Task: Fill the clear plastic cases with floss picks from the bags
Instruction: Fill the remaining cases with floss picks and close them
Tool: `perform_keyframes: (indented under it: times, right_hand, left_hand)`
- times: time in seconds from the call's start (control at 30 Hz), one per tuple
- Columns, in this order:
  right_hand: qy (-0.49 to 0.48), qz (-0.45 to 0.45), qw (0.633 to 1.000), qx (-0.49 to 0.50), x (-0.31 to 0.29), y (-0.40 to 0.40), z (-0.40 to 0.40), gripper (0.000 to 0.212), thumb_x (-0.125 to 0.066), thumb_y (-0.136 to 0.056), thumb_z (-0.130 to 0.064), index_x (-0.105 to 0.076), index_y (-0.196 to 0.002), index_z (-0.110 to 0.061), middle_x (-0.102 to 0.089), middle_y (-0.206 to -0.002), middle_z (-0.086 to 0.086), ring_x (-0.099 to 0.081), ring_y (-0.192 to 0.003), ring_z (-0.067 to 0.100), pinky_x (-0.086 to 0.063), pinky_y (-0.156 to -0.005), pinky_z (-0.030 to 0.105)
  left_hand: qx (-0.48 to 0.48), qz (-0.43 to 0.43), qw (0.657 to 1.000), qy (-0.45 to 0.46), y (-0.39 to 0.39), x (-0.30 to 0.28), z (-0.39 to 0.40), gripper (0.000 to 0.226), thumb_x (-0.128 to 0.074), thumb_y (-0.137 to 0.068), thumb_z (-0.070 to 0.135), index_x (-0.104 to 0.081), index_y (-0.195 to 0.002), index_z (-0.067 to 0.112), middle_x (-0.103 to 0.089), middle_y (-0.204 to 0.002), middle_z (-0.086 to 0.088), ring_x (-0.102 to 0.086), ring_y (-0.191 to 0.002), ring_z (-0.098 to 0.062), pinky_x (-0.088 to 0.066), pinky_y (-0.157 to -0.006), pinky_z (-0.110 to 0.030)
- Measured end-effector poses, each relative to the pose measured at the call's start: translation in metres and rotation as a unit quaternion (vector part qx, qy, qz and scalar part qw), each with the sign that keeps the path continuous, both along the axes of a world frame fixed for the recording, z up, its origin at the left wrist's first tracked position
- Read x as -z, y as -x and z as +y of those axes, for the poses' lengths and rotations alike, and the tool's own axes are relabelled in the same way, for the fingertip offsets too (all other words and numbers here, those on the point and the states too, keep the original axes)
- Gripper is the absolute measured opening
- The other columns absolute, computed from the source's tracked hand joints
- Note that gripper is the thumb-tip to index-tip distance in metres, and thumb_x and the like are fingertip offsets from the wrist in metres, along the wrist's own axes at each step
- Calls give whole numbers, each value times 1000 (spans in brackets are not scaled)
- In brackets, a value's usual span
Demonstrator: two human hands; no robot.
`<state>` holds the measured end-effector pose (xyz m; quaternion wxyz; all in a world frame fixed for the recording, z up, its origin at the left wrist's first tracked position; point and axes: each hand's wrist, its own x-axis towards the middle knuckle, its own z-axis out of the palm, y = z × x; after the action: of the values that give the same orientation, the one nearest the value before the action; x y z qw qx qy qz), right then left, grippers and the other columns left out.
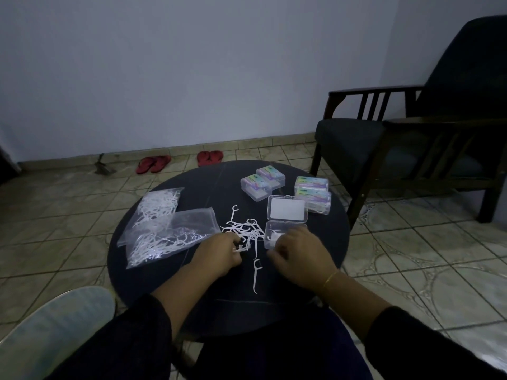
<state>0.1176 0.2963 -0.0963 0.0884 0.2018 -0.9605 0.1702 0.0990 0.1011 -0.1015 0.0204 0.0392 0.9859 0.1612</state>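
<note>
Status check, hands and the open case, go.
Left hand pinching loose floss picks. Right hand at open case, grip unclear. Nothing blocking.

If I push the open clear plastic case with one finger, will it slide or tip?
The open clear plastic case probably slides easily: it looks thin, nearly empty, and sits on a smooth dark round table. Its flat-lying lid likely prevents tipping.

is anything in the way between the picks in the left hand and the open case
Nothing on the table blocks it, but the right hand rests over the open case and covers part of its opening, beside the left hand.
</note>
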Motion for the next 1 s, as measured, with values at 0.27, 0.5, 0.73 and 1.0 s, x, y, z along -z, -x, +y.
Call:
perform_keyframes:
  times: [0.27, 0.5, 0.73, 1.0]
  right_hand:
    - [-50, -123, 989, 67, 21, -1, -36, 28, -51, -92, -30, -65, -108, -12, -62, -115, 9, -54, -109, 26, -44, -88, 34]
    - [-19, -205, 972, 108, 21, 12, -10, 25, -59, -84, -28, -69, -99, -11, -66, -104, 9, -61, -97, 27, -48, -82, 30]
    - [10, -214, 973, 92, 21, 10, 14, 18, -63, -81, -26, -74, -83, -12, -70, -85, 5, -64, -83, 20, -55, -78, 35]
    - [-2, -88, 991, 103, -11, 34, 35, 17, -59, -87, -28, -70, -87, -16, -66, -88, 1, -60, -86, 16, -53, -81, 34]
  left_hand:
    - [29, 62, 996, -63, 8, -14, 3, 8, -61, -81, 8, -68, -79, 5, -60, -87, -13, -56, -73, -24, -46, -68, -34]
    - [147, 54, 988, 0, 37, -28, 39, 29, -53, -95, 23, -65, -122, 19, -66, -106, -10, -61, -95, -25, -47, -83, -33]
    - [177, 28, 981, 69, 56, -18, 71, 45, -52, -96, 28, -46, -140, 19, -49, -139, -9, -46, -126, -26, -36, -105, -35]
    - [123, 95, 987, -43, 48, -11, 42, 42, -59, -92, 32, -55, -132, 19, -56, -128, 0, -52, -115, -14, -34, -92, -21]
